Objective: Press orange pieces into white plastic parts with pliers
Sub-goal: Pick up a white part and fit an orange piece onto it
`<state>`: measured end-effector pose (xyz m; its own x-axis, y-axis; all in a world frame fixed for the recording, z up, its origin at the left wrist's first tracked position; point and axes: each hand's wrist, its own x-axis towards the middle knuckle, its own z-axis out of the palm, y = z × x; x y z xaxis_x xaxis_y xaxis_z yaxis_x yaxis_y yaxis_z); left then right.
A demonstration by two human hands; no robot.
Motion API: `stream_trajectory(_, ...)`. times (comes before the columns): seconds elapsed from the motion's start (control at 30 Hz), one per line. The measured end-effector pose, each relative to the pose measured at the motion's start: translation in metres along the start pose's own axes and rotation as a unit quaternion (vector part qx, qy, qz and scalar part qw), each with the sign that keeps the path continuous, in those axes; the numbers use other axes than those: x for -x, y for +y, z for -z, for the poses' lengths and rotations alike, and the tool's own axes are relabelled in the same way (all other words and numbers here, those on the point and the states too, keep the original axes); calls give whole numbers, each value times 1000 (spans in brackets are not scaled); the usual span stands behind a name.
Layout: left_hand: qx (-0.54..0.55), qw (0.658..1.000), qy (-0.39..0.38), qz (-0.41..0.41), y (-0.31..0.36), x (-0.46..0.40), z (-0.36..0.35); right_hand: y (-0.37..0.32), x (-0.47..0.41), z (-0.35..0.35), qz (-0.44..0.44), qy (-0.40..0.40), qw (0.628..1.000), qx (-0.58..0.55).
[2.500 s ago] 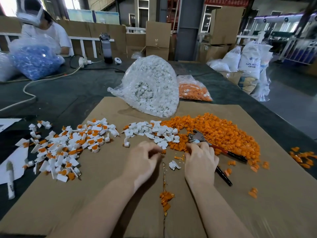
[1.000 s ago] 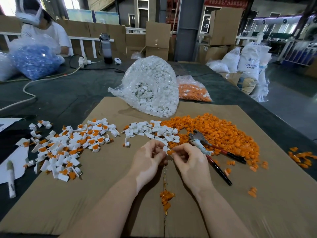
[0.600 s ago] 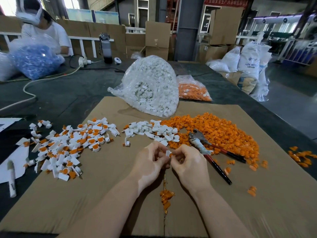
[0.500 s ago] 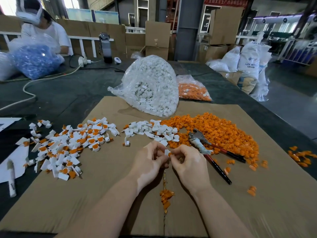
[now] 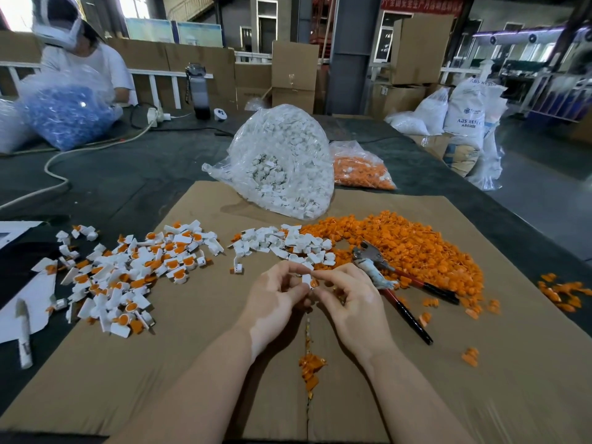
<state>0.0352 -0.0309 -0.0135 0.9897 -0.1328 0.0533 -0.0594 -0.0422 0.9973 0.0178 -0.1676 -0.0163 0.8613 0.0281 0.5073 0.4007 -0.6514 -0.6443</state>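
Observation:
My left hand (image 5: 275, 302) pinches a small white plastic part (image 5: 306, 279) over the cardboard sheet (image 5: 192, 363). My right hand (image 5: 352, 302) meets it fingertip to fingertip and holds an orange piece (image 5: 314, 283) against that part. The pliers (image 5: 394, 283), with red and black handles, lie untouched just right of my right hand. A heap of loose orange pieces (image 5: 410, 248) spreads behind them. Loose white parts (image 5: 282, 243) lie just beyond my fingers. Assembled white-and-orange parts (image 5: 128, 270) are piled at the left.
A clear bag of white parts (image 5: 285, 161) and a bag of orange pieces (image 5: 362, 168) stand behind the cardboard. A marker (image 5: 24, 334) lies on white paper at left. Another person (image 5: 80, 59) with a bag of blue parts (image 5: 64, 113) sits far left. Stray orange pieces (image 5: 563, 293) lie at right.
My right hand left the pliers area and came to my left hand. Both hands now hold the white part and orange piece together; in the last half second they barely moved.

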Motion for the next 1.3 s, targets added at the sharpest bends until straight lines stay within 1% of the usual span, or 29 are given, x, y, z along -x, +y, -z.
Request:
stream_trajectory(0.67,0,1000,-6,10,2,0,1,1,-1,0,3,-7,1000,25)
stream_trajectory(0.77,-5,1000,-2,2,2,0,0,0,-1,0,8,-8,999,33)
stream_trajectory(0.93,-44,999,5,-21,1,-1,0,0,-1,0,12,-15,999,40)
stream_trajectory(1.0,-42,999,12,-21,1,-3,0,-1,-1,-1,8,-5,999,38)
stream_trajectory(1.07,-26,999,18,-14,0,-4,-1,-1,0,1,-3,23,999,39)
stream_trajectory(1.13,-6,1000,24,-7,-1,-5,-2,2,0,6,-29,74,993,83)
stream_trajectory(1.2,2,1000,27,0,-2,-7,-1,7,-3,15,-100,109,974,171)
stream_trajectory(1.23,-1,1000,29,3,-2,-8,-1,10,-5,22,-152,100,958,223)
stream_trajectory(1.3,-13,999,34,6,-3,-10,0,17,-11,35,-251,27,914,317)
